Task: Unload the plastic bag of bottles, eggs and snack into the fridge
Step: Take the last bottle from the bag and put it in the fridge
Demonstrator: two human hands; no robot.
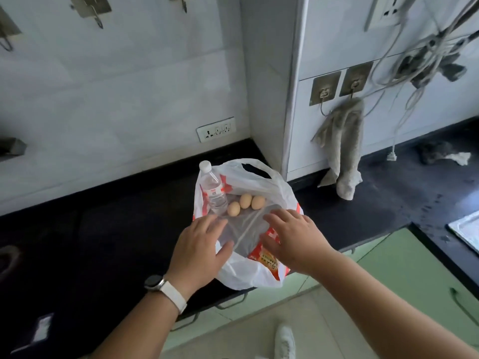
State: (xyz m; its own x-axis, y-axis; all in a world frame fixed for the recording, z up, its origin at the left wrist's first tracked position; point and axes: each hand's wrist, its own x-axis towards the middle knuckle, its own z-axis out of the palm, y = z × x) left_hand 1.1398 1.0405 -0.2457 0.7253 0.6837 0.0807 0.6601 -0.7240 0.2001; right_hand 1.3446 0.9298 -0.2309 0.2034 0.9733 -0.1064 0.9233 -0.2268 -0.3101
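Observation:
A white plastic bag [261,182] with red print lies opened flat on the black counter [103,229]. A clear water bottle [213,189] with a white cap and red label lies on its left part. Three beige eggs [245,200] sit in a row beside the bottle. An orange snack packet [267,259] shows through the bag near the front edge. My left hand [199,247] rests on the bag's left front part with fingers spread. My right hand [290,234] lies with straight fingers on the bag over the snack packet. Neither hand holds anything.
A grey cloth [342,146] hangs from a wall hook right of the bag. A wall socket [216,129] sits behind it. Cables [425,60] dangle at the upper right. Green drawers [388,270] run below the counter. A metal tray's corner [466,229] shows at the right edge.

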